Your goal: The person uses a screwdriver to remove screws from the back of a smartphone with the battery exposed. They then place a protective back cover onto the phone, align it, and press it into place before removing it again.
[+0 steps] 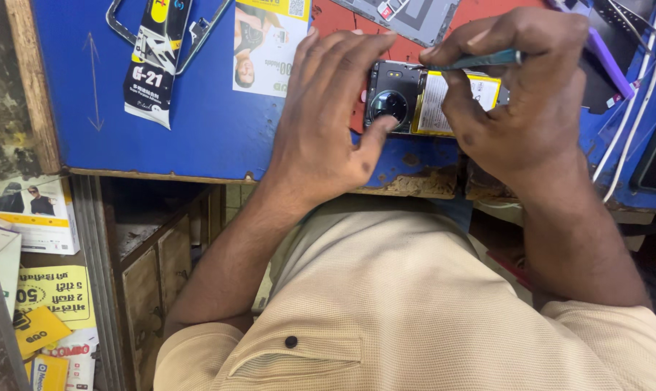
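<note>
An opened phone (pixel 415 98) lies back-up near the front edge of the blue worktable (pixel 197 123), showing a round black camera module and a yellow-edged battery. My left hand (pixel 328 116) rests on the phone's left end, thumb against the camera ring, holding it down. My right hand (pixel 523 94) pinches a thin teal-handled tool (pixel 480 60), its tip lying across the phone's upper edge above the battery.
A red mat (pixel 407 51) lies under the phone. A black-and-white packet (pixel 154 61), a metal phone frame (pixel 118 25) and a printed card (pixel 266 43) lie at the left. White cables (pixel 632 108) run at the right. Boxes (pixel 35 213) sit below left.
</note>
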